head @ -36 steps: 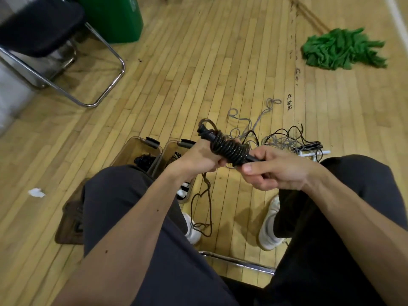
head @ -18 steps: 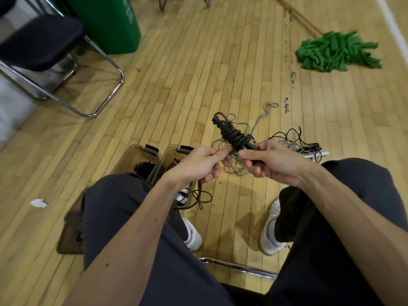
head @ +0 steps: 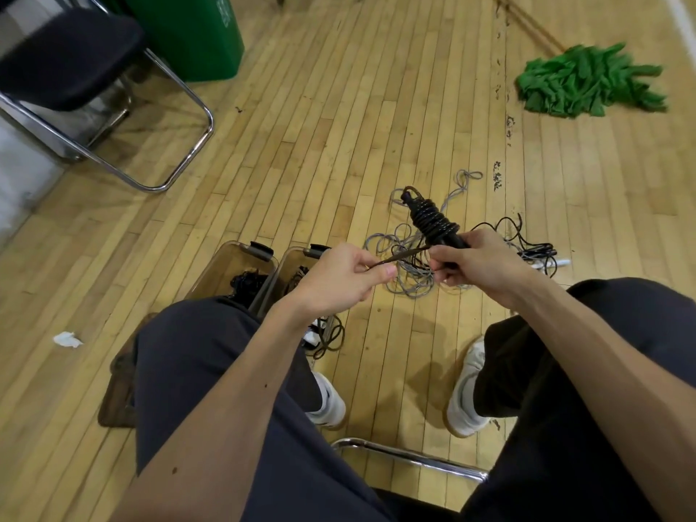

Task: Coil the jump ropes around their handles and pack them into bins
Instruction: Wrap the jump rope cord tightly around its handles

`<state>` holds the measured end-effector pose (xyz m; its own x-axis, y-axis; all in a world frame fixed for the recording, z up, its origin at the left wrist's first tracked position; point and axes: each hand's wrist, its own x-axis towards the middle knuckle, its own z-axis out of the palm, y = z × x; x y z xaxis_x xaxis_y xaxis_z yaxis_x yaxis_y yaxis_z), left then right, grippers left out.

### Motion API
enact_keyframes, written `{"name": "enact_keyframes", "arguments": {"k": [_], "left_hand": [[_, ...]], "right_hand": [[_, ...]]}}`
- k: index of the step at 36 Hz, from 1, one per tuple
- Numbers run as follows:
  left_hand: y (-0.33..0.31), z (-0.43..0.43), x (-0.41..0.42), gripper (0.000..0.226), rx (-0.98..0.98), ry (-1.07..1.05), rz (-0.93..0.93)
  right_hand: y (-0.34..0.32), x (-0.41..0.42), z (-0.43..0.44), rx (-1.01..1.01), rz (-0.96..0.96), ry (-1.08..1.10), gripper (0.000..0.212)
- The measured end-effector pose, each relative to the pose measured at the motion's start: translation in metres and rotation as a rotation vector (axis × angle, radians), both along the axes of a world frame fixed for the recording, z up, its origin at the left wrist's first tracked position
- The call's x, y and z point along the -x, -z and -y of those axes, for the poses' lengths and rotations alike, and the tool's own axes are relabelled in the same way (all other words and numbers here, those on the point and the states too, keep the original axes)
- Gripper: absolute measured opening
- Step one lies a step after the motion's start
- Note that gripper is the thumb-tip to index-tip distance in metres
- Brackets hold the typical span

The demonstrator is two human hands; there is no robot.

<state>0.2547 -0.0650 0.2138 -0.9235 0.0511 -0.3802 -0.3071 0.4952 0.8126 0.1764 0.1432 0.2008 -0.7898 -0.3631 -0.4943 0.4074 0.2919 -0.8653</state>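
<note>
A: Where is the dark jump rope wound in tight turns round its black handles (head: 430,219)?

B: In the air above the pale plank floor (head: 339,118), in front of the person's knees; the right hand (head: 486,265) is clenched round the lower end of the bundle, whose wound part tilts up and away to the left.

A: And the left hand (head: 339,280)?

B: It pinches the rope's free brownish tail (head: 403,255) between thumb and forefinger; the tail runs taut from that pinch to the bundle at the right hand; the two hands are near but apart.

A: Where are the bins?

B: Two clear plastic bins with black latches stand side by side on the floor just past the left knee, walls touching; the left-hand bin (head: 226,247) holds a dark coiled bundle (head: 246,282); the right-hand bin (head: 297,252) is half hidden by the left wrist, and I cannot tell its contents.

A: Anything else on the floor?

B: A loose tangle of grey rope (head: 408,284) lies beneath the hands; a thin black rope (head: 527,243) sprawls just beyond the right hand; a green string mop head (head: 587,84) lies far right; a green plastic container (head: 196,35) and a black-seated chrome-tube chair (head: 67,58) stand far left; a white paper scrap (head: 67,339) lies left of the left thigh.
</note>
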Motion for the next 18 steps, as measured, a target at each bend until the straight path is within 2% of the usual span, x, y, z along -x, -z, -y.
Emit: {"name": "enact_keyframes", "arguments": {"k": [6, 10, 14, 18], "left_hand": [[-0.003, -0.003, 0.0, 0.022, 0.29, 0.086, -0.178], [-0.004, -0.011, -0.002, 0.029, 0.568, 0.244, -0.344], [0.0, -0.012, -0.003, 0.03, 0.659, 0.324, -0.527], [0.001, -0.012, -0.001, 0.015, 0.71, 0.364, -0.735]], "right_hand": [[0.01, 0.001, -0.005, -0.149, -0.08, -0.062, 0.007], [0.02, -0.003, -0.006, -0.269, -0.102, -0.144, 0.011], [0.026, -0.006, -0.005, -0.308, -0.073, -0.191, 0.011], [0.028, -0.01, -0.002, -0.337, -0.087, -0.27, 0.01]]}}
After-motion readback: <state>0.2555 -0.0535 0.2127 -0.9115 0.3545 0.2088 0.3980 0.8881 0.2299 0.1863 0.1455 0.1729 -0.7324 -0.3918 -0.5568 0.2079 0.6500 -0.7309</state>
